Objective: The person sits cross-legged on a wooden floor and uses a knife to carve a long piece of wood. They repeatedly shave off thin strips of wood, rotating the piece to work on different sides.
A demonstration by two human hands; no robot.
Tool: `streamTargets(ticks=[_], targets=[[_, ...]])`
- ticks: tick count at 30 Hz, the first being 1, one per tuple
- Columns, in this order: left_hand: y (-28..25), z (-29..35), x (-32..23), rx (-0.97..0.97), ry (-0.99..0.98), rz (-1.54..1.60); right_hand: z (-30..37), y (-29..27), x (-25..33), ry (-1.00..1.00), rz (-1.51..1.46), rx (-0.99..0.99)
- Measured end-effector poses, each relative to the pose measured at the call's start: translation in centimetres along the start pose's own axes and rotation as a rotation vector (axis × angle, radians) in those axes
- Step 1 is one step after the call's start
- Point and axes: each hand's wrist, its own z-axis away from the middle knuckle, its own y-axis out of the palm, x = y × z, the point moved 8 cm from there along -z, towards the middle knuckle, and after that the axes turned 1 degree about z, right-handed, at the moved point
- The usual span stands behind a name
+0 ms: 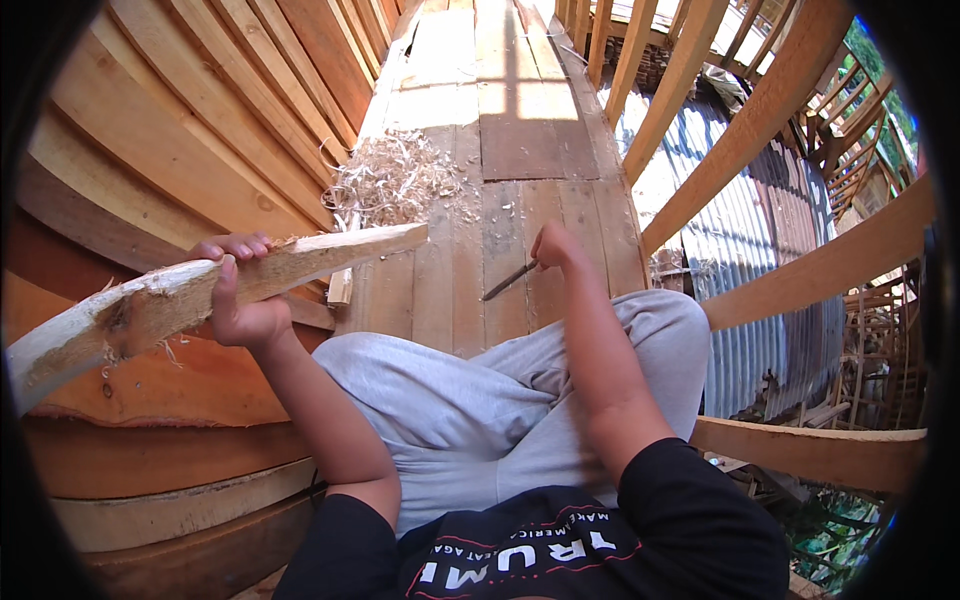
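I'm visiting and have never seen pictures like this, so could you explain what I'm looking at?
No machine here, just a person's own bare hands. The single picture comes from a wide camera worn on the head, looking down, so straight edges bend near the rim. The person sits in grey trousers on a plank floor. The left hand grips a long piece of wood. The right hand holds a thin, dark tool, perhaps a knife, apart from the wood. A heap of curly wood shavings lies on the floor, just beyond the wood.
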Motion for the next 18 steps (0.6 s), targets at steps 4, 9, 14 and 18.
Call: streamTargets(ticks=[4,9,14,18], targets=[[-0.2,0.0,0.0,0.012,-0.008,0.007,-0.3,-3.8,-1.5,0.126,-0.174,-0.319],[0.0,0.0,0.4,-0.006,-0.017,0.011,-0.7,-1.7,-4.5,0.092,0.235,0.098],[0.9,0.1,0.8,0.01,-0.025,0.019,-1.4,-3.6,-4.7,0.19,-0.025,-0.363],[0.2,0.2,0.3,-0.007,-0.04,0.005,1.0,-0.4,2.2,-0.227,-0.037,0.178]])
